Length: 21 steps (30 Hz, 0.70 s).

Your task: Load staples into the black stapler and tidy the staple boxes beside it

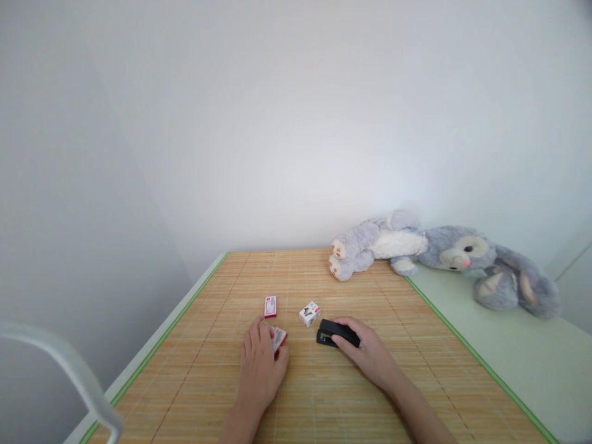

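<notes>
My left hand lies on the bamboo mat, its fingers closed round a small red and white box at its right side. My right hand grips a black stapler that rests on the mat. Between and beyond the hands sit two more small boxes: a red and white one lying flat and a white one tilted on a corner.
A grey plush rabbit lies along the back right, partly on the mat, partly on the pale green tabletop. White walls close in behind and on the left. A white curved bar crosses the lower left corner.
</notes>
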Tool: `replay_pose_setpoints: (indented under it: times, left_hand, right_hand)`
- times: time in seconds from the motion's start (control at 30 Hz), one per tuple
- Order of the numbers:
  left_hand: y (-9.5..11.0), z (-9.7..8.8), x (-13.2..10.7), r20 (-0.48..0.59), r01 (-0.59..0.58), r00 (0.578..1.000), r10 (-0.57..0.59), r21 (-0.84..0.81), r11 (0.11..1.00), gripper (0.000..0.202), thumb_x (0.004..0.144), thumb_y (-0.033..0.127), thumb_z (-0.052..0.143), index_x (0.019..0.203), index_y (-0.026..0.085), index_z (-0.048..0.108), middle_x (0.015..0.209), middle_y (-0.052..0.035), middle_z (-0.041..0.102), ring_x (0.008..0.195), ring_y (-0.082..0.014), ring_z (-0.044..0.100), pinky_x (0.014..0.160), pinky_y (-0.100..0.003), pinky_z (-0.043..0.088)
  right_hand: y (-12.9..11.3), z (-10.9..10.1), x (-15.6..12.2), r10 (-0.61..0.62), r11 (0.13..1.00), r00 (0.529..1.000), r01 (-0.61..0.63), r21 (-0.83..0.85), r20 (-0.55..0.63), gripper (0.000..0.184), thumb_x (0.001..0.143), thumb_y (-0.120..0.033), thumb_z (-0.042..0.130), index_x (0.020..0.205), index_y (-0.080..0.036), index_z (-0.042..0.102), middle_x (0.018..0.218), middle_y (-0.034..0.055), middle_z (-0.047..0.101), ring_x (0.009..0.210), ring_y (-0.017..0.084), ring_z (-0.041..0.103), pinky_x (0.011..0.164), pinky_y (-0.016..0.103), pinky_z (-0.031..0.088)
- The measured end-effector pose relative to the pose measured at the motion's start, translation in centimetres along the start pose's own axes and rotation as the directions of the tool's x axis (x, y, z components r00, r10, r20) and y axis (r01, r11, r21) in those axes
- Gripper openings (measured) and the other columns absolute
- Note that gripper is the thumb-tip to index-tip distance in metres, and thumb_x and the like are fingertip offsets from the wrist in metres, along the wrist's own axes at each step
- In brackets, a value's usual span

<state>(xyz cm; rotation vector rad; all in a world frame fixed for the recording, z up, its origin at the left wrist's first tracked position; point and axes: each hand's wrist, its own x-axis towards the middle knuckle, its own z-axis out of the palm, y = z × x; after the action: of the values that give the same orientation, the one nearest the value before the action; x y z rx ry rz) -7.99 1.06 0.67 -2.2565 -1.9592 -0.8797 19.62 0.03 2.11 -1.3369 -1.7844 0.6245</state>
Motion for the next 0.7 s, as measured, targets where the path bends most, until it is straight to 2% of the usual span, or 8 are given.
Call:
replay_pose_setpoints:
  times: [0.1,0.2,0.4,0.57,0.63,0.7]
  left_hand:
    - [0.1,0.3,0.1,-0.024,0.011,1.000,-0.010,0.026,1.000,0.033,0.089,0.024,0.049,0.121,0.019,0.051,0.149,-0.0141,0.043,0.134,-0.0301,0.042,0.111,-0.047,0.034]
    - [0.4,0.6,0.5,-0.035,0.034,0.999,-0.032,0.058,0.998,0.053,0.089,0.024,0.049,0.141,0.020,0.042,0.155,-0.0134,0.039,0.135,-0.0303,0.040,0.110,-0.047,0.034]
    - [1.1,1.2,1.4,0.013,0.035,0.999,-0.036,0.080,0.996,0.063,0.090,0.027,0.048,0.152,0.026,0.038,0.156,-0.0094,0.045,0.129,-0.0325,0.044,0.107,-0.048,0.033]
    - [1.9,0.6,1.3,0.092,-0.101,0.990,0.104,-0.032,0.994,0.078,0.089,0.024,0.047,0.161,0.029,0.017,0.151,-0.0057,0.051,0.125,-0.0294,0.047,0.108,-0.043,0.033]
    - [2.1,0.4,1.3,0.135,-0.175,0.974,0.184,-0.071,0.982,0.080,0.088,0.021,0.047,0.161,0.031,0.015,0.152,-0.0030,0.050,0.128,-0.0283,0.045,0.110,-0.042,0.032]
    - [2.3,0.3,1.3,0.163,-0.227,0.957,0.238,-0.081,0.970,0.078,0.088,0.020,0.046,0.159,0.036,0.020,0.154,-0.0001,0.047,0.130,-0.0276,0.043,0.111,-0.043,0.031]
  right_hand:
    - [-0.1,0.0,0.0,0.000,1.000,1.000,0.000,-0.006,0.000,0.035,0.093,-0.047,0.059,0.120,-0.026,0.066,0.120,0.0071,0.071,0.110,0.027,0.064,0.098,0.042,0.051]
    - [-0.1,0.0,-0.1,-0.009,1.000,1.000,0.009,-0.007,0.004,0.035,0.093,-0.047,0.059,0.119,-0.026,0.067,0.120,0.0070,0.071,0.110,0.027,0.065,0.098,0.042,0.051]
    - [0.1,0.1,-0.3,-0.021,1.000,1.000,0.021,0.002,-0.001,0.033,0.093,-0.046,0.060,0.119,-0.028,0.066,0.120,0.0050,0.071,0.110,0.026,0.065,0.098,0.040,0.050]
    - [0.0,0.2,-0.3,-0.029,1.000,1.000,0.029,0.002,-0.004,0.033,0.092,-0.046,0.061,0.119,-0.027,0.066,0.120,0.0053,0.071,0.109,0.026,0.065,0.098,0.039,0.050]
    - [0.0,0.2,-0.3,-0.026,1.000,1.000,0.026,-0.002,-0.006,0.033,0.092,-0.046,0.060,0.118,-0.027,0.066,0.119,0.0056,0.071,0.108,0.026,0.065,0.097,0.039,0.050]
    - [-0.1,0.3,-0.3,-0.028,1.000,1.000,0.028,-0.007,-0.008,0.032,0.093,-0.046,0.060,0.118,-0.027,0.065,0.118,0.0056,0.071,0.108,0.026,0.065,0.097,0.039,0.050]
